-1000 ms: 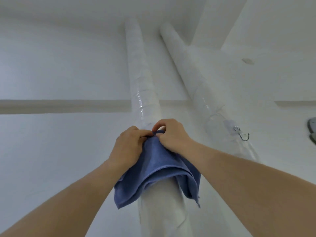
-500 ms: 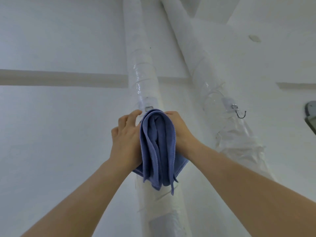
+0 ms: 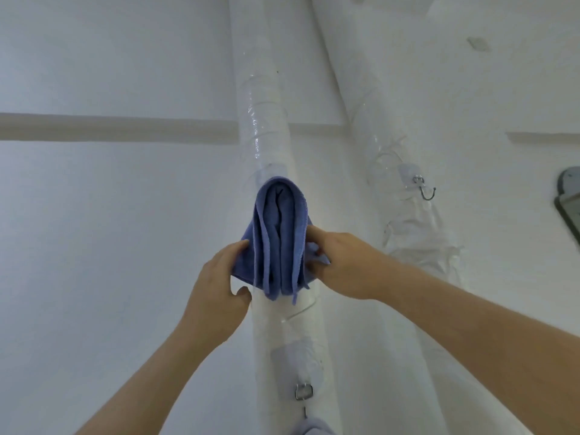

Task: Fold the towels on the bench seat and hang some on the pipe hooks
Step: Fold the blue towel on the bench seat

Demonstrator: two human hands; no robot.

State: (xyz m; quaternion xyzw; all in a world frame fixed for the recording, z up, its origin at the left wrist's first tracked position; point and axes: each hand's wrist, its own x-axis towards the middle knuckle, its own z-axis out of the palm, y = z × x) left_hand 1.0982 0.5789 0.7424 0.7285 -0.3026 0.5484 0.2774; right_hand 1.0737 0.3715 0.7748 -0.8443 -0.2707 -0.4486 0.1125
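A folded blue towel point(image 3: 279, 237) hangs in long pleats against the left white pipe point(image 3: 266, 133); whatever holds its top is hidden behind the cloth. My left hand point(image 3: 219, 287) touches the towel's lower left edge with relaxed fingers, the thumb apart below it. My right hand point(image 3: 339, 265) grips the towel's right fold, and a bit of cloth pokes out under its fingers.
Lower on the same pipe sits a stuck-on metal hook point(image 3: 303, 391), with another bluish cloth point(image 3: 314, 426) just below at the frame's bottom. The right pipe point(image 3: 370, 98) carries a bare hook point(image 3: 426, 192). A grey object point(image 3: 569, 196) is at the right edge.
Both hands slid down from the towel's top to its lower sides. The towel went from draped open over the pipe to hanging in narrow folds. The view tilted downward.
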